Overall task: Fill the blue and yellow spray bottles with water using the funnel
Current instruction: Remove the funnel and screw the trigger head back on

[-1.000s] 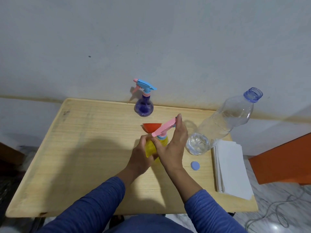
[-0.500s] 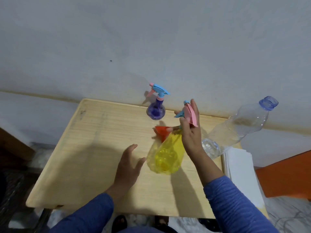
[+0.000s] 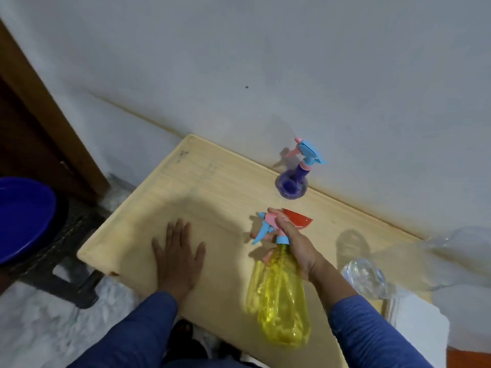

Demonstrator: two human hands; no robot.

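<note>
My right hand [image 3: 295, 243] grips the yellow spray bottle [image 3: 279, 301] by its pink and blue spray head, holding it off the table with the nozzle pointing left. Behind my fingers lies the red funnel [image 3: 299, 220], partly hidden. The blue spray bottle [image 3: 293, 183] stands upright at the table's far edge by the wall, its trigger head on. My left hand [image 3: 176, 257] rests flat on the wooden table [image 3: 212, 197], fingers spread, holding nothing.
A clear plastic water bottle [image 3: 366, 278] stands at the right, blurred, beside a white stack of paper [image 3: 417, 322]. A blue basin [image 3: 21, 216] sits on the floor at the left, next to a brown door frame [image 3: 47, 123].
My right hand has lifted the yellow bottle by its head and swung it toward me. My left hand let go and now lies flat on the table. The camera turned left.
</note>
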